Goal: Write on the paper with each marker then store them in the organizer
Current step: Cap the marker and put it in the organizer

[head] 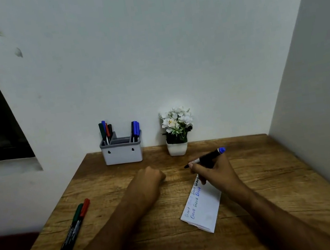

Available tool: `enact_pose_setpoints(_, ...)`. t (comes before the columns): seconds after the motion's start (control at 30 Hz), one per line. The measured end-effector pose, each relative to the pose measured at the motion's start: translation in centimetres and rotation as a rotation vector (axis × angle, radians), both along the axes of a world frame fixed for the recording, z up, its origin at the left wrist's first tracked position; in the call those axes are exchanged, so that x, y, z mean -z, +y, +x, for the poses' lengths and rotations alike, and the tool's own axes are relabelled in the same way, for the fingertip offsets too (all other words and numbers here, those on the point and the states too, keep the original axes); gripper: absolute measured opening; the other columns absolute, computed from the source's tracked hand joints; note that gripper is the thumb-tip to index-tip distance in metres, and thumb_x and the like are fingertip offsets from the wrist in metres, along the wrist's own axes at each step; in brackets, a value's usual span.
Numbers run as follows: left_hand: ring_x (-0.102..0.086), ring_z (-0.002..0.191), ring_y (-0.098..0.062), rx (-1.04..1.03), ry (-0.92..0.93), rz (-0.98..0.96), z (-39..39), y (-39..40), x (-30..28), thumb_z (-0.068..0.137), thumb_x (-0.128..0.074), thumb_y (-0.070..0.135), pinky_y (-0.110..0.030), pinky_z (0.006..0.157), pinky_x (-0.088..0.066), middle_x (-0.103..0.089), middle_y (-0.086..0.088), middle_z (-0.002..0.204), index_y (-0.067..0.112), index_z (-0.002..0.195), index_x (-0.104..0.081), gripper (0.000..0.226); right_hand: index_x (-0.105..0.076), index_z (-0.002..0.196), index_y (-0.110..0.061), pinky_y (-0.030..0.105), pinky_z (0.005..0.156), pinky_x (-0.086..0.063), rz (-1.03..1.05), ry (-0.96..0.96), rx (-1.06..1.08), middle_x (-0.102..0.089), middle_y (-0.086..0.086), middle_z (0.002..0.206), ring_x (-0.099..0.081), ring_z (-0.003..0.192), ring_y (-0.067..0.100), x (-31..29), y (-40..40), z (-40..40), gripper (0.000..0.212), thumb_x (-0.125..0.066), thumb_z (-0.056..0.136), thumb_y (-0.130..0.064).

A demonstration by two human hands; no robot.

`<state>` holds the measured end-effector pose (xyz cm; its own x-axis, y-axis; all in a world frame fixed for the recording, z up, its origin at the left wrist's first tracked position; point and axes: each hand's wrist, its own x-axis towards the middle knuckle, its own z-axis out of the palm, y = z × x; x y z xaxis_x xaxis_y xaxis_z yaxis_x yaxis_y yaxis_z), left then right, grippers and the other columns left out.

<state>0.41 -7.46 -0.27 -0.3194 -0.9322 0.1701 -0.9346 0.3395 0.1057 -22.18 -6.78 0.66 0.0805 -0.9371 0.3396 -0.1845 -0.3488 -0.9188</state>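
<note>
My right hand [216,172] grips a black marker with a blue end [206,157], tip pointing left, lifted just above the far end of the folded white paper [203,207], which bears blue and faint writing. My left hand [149,178] is curled in a fist on the table left of the marker tip; whether it holds anything is hidden. A green marker [69,235] and a red marker [76,225] lie side by side near the table's left edge. The grey organizer [122,152] stands at the back with several markers upright in its left and right compartments.
A small white pot of white flowers [177,131] stands right of the organizer against the back wall. A wall rises along the wooden table's [135,247] right side. A dark window is at the far left.
</note>
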Motion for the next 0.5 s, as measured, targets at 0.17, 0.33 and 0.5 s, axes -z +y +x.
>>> enact_pose_setpoints(0.17,-0.064,0.079,0.000,-0.229,0.544,-0.247,-1.1,0.8,-0.7,0.084,-0.075,0.018,-0.008,0.068,-0.048,-0.072,0.009,0.089,0.020,0.096,-0.076,0.012,-0.077,0.095,-0.013,0.022,0.053,-0.053,-0.084,-0.015,-0.042,-0.078,0.006,0.082,-0.072,0.065,0.011,0.1,0.2,0.2,0.014,-0.079,0.088,-0.001)
enact_pose_setpoints(0.33,-0.074,0.079,-0.020,-0.494,1.674,0.260,-2.9,1.4,-2.6,0.077,-0.080,0.004,-0.025,0.066,-0.061,-0.073,-0.015,0.094,-0.002,0.093,-0.071,0.019,-0.079,0.097,-0.011,0.029,0.058,-0.056,-0.148,-0.019,-0.125,-0.078,0.006,0.082,-0.071,0.064,0.015,-0.3,0.8,0.5,0.013,-0.076,0.090,0.000)
enact_pose_setpoints(0.5,-0.072,0.089,-0.028,-0.536,2.044,0.533,-3.7,2.2,-3.2,0.080,-0.071,-0.008,-0.039,0.070,-0.063,-0.068,-0.023,0.104,-0.008,0.102,-0.060,0.024,-0.079,0.104,-0.006,0.033,0.064,-0.058,-0.145,-0.013,-0.173,-0.079,0.010,0.086,-0.074,0.069,0.024,-0.6,1.2,0.7,0.018,-0.067,0.095,0.004)
